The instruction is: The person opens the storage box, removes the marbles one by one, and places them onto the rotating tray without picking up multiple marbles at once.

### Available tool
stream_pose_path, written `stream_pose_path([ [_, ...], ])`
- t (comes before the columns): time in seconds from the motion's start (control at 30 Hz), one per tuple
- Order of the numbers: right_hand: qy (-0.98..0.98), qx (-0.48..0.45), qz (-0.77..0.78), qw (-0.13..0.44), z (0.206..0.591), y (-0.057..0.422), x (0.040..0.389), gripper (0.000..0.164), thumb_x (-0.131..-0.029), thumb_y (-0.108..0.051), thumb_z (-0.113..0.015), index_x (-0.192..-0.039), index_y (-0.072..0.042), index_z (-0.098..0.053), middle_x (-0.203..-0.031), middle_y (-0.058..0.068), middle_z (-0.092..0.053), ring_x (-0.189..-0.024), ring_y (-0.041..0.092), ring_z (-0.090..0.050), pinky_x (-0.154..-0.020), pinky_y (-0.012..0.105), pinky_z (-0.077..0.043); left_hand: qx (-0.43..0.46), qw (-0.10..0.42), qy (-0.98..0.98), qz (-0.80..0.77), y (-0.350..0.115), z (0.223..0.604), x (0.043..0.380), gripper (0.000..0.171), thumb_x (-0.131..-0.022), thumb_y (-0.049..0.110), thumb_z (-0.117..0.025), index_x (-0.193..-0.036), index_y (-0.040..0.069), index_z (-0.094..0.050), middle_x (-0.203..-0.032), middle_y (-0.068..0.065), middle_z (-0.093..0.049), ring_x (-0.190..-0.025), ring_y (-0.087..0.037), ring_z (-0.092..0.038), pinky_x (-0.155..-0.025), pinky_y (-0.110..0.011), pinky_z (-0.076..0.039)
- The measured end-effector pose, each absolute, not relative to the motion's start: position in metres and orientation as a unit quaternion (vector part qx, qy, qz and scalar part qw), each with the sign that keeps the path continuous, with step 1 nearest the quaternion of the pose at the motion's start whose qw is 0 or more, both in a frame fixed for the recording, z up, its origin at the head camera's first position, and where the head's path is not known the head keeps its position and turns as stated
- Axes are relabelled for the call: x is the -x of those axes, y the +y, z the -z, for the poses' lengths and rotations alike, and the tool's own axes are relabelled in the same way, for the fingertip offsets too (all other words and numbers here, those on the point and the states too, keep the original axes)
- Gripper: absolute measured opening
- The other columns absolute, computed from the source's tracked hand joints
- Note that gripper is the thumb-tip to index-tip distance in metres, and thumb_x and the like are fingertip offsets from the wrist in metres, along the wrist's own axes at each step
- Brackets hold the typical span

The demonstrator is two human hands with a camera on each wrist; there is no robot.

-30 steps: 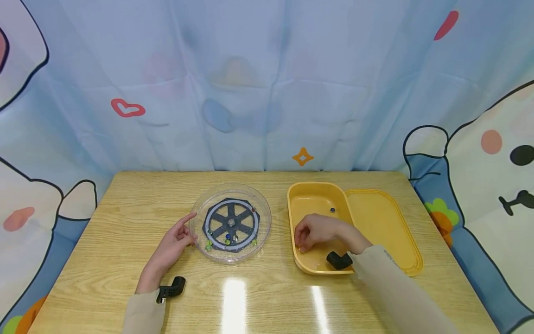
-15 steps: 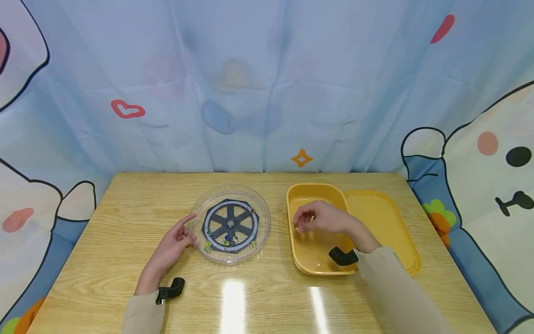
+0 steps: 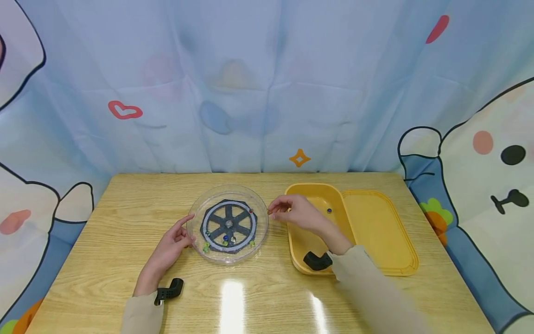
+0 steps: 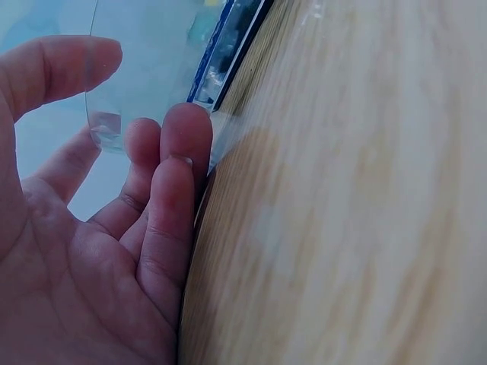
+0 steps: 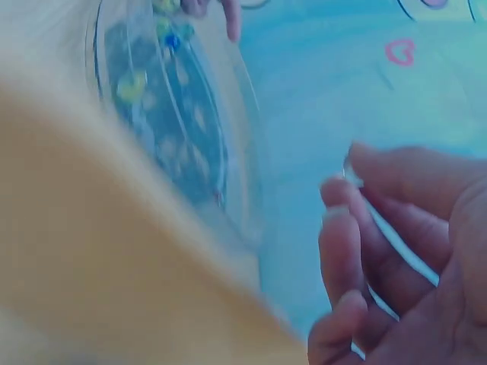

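In the head view a round clear plastic dish [image 3: 230, 189] stands on the table, with a dark spoked wheel pattern [image 3: 221, 218] at its base. Several glass marbles [image 3: 225, 238] lie in it. My left hand [image 3: 171, 246] touches the dish's left side, index finger and thumb spread along the rim. Beyond the dish's right rim, my right hand [image 3: 298, 211] pinches a small amber marble [image 3: 270, 212] between thumb and index finger. In the right wrist view those fingertips meet, and the marble is mostly hidden.
Right of the dish sits a yellow tub [image 3: 298, 260], holding a dark blue marble [image 3: 329, 210]. A flat yellow lid [image 3: 384, 232] lies beside the tub. Behind the wooden table [image 3: 142, 199] hangs a printed blue curtain [image 3: 233, 93].
My right hand has lifted the amber marble out of the yellow tub and moved left to the dish's edge. The left hand and the dish have stayed in place.
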State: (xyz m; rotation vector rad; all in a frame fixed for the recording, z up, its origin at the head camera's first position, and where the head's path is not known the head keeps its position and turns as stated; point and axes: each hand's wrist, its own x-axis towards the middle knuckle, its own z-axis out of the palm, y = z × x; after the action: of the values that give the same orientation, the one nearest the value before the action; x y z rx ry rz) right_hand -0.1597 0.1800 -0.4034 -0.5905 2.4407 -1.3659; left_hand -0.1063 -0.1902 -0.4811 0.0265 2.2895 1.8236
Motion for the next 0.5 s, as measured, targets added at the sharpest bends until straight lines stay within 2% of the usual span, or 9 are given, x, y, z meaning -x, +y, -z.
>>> stream_pose_path([
  [0.1, 0.845, 0.194, 0.481, 0.130, 0.406, 0.163, 0.160, 0.012, -0.090, -0.009, -0.072, -0.102, -0.008, -0.073, -0.096, 0.007, -0.069, -0.083, 0.021, -0.060, -0.073, 0.032, -0.049, -0.008, 0.106, 0.777, -0.620, -0.190, 0.481, 0.106, 0.062, -0.095, 0.002, -0.062, -0.152, 0.012, -0.040, -0.091, -0.010, -0.051, -0.076, -0.017, -0.055, -0.073, -0.028, -0.045],
  [0.3, 0.855, 0.180, 0.476, 0.104, 0.413, 0.137, 0.160, 0.012, -0.090, -0.012, -0.073, -0.101, -0.007, -0.074, -0.088, -0.001, -0.067, -0.077, 0.018, -0.059, -0.069, 0.033, -0.048, -0.012, 0.106, 0.778, -0.619, -0.190, 0.482, 0.105, 0.062, -0.095, 0.003, -0.062, -0.152, 0.011, -0.039, -0.092, -0.011, -0.051, -0.076, -0.017, -0.055, -0.073, -0.028, -0.046],
  [0.5, 0.851, 0.175, 0.480, 0.124, 0.419, 0.124, 0.157, 0.009, -0.091, -0.010, -0.072, -0.100, -0.009, -0.073, -0.087, -0.001, -0.066, -0.076, 0.020, -0.058, -0.066, 0.032, -0.048, -0.015, 0.105, 0.778, -0.619, -0.191, 0.484, 0.107, 0.063, -0.094, 0.003, -0.062, -0.152, 0.012, -0.039, -0.092, -0.010, -0.051, -0.076, -0.018, -0.056, -0.073, -0.028, -0.046],
])
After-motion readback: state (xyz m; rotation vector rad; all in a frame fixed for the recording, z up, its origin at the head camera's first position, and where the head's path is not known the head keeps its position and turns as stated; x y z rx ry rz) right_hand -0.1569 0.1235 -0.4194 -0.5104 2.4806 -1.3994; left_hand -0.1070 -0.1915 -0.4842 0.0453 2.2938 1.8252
